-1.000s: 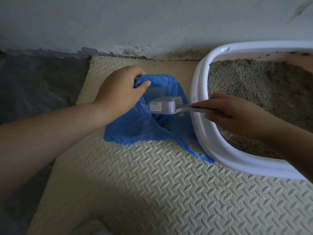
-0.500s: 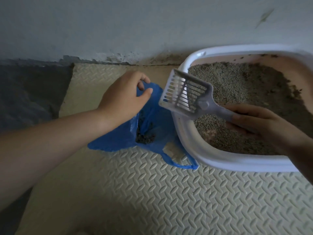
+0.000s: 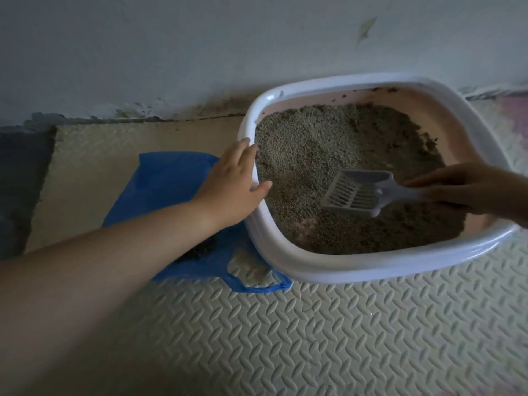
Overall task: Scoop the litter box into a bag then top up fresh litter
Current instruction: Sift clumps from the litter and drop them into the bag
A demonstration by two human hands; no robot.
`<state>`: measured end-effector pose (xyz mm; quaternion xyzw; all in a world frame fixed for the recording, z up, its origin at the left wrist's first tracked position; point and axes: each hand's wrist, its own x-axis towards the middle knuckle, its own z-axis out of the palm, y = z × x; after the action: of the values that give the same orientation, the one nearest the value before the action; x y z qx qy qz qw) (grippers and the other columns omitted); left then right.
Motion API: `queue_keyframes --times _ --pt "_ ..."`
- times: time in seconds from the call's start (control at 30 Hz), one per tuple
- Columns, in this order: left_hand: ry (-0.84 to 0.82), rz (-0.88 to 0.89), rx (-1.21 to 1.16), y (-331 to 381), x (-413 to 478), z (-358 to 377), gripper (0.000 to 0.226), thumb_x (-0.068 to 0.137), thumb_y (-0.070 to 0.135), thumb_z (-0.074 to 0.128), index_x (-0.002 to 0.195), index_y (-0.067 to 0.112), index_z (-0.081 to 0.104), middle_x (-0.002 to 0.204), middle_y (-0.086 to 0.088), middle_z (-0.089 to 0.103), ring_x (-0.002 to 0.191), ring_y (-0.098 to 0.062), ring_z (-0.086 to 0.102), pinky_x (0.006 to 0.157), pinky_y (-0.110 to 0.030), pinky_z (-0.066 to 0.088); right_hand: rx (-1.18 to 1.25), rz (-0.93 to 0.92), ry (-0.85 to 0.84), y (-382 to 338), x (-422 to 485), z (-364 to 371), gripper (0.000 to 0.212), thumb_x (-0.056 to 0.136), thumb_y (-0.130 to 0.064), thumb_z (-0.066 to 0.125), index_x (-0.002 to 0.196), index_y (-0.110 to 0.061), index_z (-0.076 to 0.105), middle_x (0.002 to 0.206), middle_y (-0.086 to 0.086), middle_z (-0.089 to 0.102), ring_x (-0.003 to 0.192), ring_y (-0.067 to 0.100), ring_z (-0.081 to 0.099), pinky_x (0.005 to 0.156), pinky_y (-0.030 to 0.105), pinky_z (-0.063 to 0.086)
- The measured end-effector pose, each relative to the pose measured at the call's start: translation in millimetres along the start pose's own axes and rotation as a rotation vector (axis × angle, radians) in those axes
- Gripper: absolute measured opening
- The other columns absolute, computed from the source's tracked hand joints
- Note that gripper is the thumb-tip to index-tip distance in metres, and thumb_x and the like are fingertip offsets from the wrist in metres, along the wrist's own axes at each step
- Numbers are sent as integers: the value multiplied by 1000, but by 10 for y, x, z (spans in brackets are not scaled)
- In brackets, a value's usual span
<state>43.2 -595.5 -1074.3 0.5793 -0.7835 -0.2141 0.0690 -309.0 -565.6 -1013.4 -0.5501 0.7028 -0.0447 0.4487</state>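
A white-rimmed litter box (image 3: 285, 260) with pink inner walls holds grey-brown litter (image 3: 311, 147). My right hand (image 3: 468, 190) grips the handle of a pale slotted scoop (image 3: 354, 192), whose head rests on the litter in the box's middle. My left hand (image 3: 231, 184) lies on the box's left rim with the fingers over the edge and the thumb inside. A blue plastic bag (image 3: 163, 184) lies flat on the mat left of the box, with a dark clump of scooped litter (image 3: 200, 252) showing under my forearm.
A cream foam mat (image 3: 314, 338) with a ridged pattern covers the floor. A pale wall (image 3: 200, 52) with a stained base runs behind the box. Dark floor (image 3: 20, 178) lies beyond the mat's left edge.
My left hand let go of the bag, which dropped flat, and moved right onto the box rim. My right hand carried the scoop from over the bag into the litter.
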Motion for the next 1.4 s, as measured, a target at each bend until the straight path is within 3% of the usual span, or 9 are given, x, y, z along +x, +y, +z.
queue_keyframes --times 0.13,0.23,0.33,0.4,0.6,0.87,1.03,1.2,1.4 --pt "-14 -84 -76 80 163 81 80 97 47 43 153 12 -2 160 0 -14 147 -18 -8 118 -37 7 -241 33 5 103 -34 -350 16 85 -29 65 92 -41 74 54 2 65 41 5 49 52 18 44" --pt "54 -155 -177 186 234 203 83 97 48 43 153 12 -6 159 -1 -18 147 -19 -11 118 -36 5 -410 77 5 89 0 -483 10 82 -33 69 90 -36 74 48 -4 62 49 11 52 65 30 42" --pt "175 -186 -162 268 246 324 80 98 41 45 153 10 -3 160 -4 -13 147 -20 -10 120 -37 5 -496 147 -4 125 128 -527 12 83 -23 70 92 -28 76 44 -4 58 43 8 47 60 28 40" --pt "224 -191 -150 280 257 350 77 97 34 47 153 8 0 161 -6 -9 147 -21 -7 119 -36 7 -515 172 -35 130 189 -546 13 84 -22 70 90 -32 75 46 -2 58 42 9 43 56 25 38" --pt "245 -171 -142 244 285 378 76 96 28 50 153 6 3 161 -8 -6 148 -21 -5 117 -33 6 -606 105 -111 76 306 -618 12 84 -29 69 91 -38 74 46 -6 57 45 6 45 64 25 40" --pt "252 -171 -142 224 305 400 77 95 27 49 153 7 3 161 -7 -6 148 -20 -5 118 -32 5 -453 -5 -137 369 357 -333 18 87 -29 65 99 -41 70 53 -15 62 48 -4 51 62 22 42" --pt "260 -175 -131 233 306 403 77 96 27 49 153 7 2 161 -6 -6 147 -19 -5 115 -26 2 -345 -62 -128 459 443 -88 20 86 -37 63 103 -44 69 60 -9 63 58 6 54 62 22 41" --pt "267 -180 -156 248 298 403 72 97 22 46 153 7 3 161 -5 -6 147 -18 -5 117 -26 3 -298 -224 -102 29 604 466 26 93 -31 57 117 -34 65 60 -15 60 49 -2 49 56 18 36" --pt "265 -194 -206 255 277 415 66 99 17 39 153 10 2 161 -2 -8 148 -17 -3 119 -30 10 -134 -221 -9 -465 965 966 25 94 -33 55 115 -31 68 63 -2 59 56 12 47 55 25 35"
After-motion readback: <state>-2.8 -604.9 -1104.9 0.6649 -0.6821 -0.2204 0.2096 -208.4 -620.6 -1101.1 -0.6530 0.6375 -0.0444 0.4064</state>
